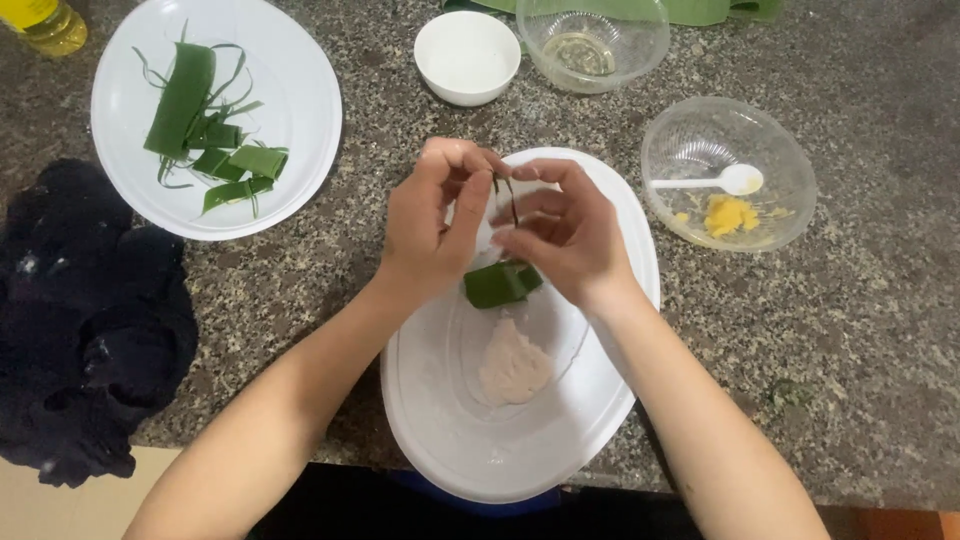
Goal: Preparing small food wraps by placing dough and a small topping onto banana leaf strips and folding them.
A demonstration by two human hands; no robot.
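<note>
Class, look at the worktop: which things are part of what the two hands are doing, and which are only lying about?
In use:
- left hand and right hand, both pinching a thin leaf strip
- folded green leaf parcel
- pale dough on the white oval plate

Lying about:
- dark cloth
- small white bowl
- oil bottle

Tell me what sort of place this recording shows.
Probably a home kitchen: a speckled stone counter, bowls of food such as the clear bowl with yellow filling, and both hands wrapping a green leaf parcel.
</note>
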